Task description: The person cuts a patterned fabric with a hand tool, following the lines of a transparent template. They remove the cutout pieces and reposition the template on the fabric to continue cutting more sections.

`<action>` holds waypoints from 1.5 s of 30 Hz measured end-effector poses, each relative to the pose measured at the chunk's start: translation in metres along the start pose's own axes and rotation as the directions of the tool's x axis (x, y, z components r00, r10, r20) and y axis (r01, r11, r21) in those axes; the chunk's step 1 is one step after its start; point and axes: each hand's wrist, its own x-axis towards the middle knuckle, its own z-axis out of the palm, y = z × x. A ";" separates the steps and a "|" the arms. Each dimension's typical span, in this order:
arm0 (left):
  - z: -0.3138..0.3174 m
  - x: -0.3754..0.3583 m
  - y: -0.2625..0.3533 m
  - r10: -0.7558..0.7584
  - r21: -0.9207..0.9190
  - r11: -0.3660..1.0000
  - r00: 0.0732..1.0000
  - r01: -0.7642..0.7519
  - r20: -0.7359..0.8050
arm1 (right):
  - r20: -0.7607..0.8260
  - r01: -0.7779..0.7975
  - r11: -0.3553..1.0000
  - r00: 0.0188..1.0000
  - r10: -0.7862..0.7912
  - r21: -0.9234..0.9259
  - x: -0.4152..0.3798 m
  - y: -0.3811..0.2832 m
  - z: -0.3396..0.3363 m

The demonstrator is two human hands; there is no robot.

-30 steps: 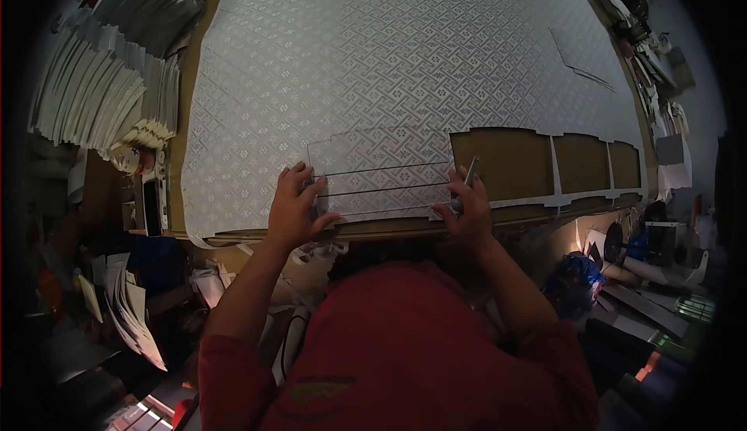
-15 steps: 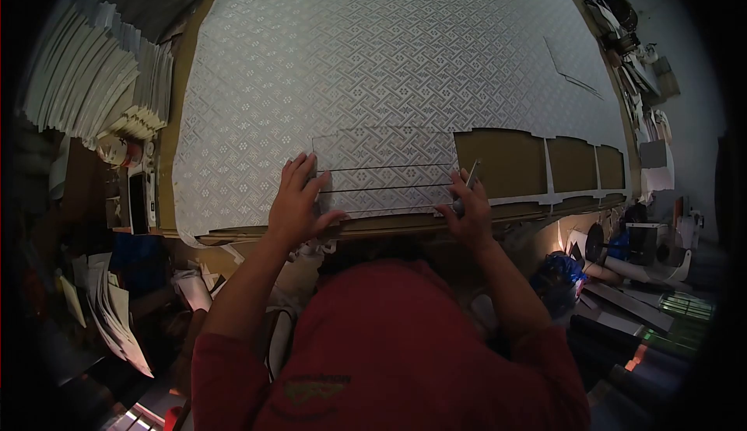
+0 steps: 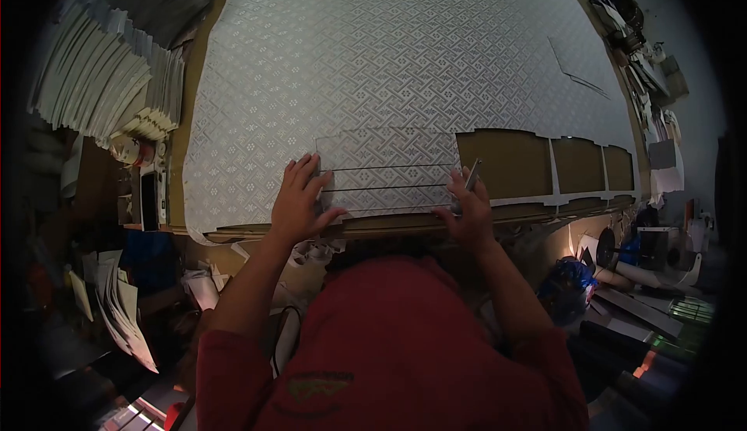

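A large white-silver patterned sheet [image 3: 358, 57] covers the table. Near its front edge lies a see-through template [image 3: 389, 177] with dark lines running across it. My left hand [image 3: 297, 201] rests on the template's left end, fingers spread and thumb stretched toward the front edge. At the right end, my right hand [image 3: 471, 211] presses down with its fingers curled. A slim metal knife [image 3: 475, 173] sticks up out of that hand, tip pointing away from me. Right of it, several cut-out openings [image 3: 502, 162] show the brown board beneath.
Tall stacks of paper [image 3: 93, 73] stand left of the table. A phone [image 3: 149, 201] and a red-and-white container [image 3: 131, 151] lie at the left edge. Angled cuts [image 3: 576, 77] mark the sheet at far right. A fan [image 3: 611, 246] and blue bag [image 3: 566, 283] sit lower right.
The whole view has shifted slightly as the head moved. Both hands stay in place on the template, and the knife remains in my right hand.
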 end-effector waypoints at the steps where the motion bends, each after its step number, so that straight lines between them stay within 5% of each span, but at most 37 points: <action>1: 0.000 0.000 0.001 0.003 -0.005 1.000 1.000 -0.003 -0.007 | 0.018 0.005 1.000 1.000 -0.006 0.017 0.000 0.000 0.001; 45: 0.004 0.001 -0.001 0.019 0.003 1.000 1.000 -0.019 -0.003 | 0.008 -0.087 0.991 0.996 0.087 0.106 0.000 0.001 0.009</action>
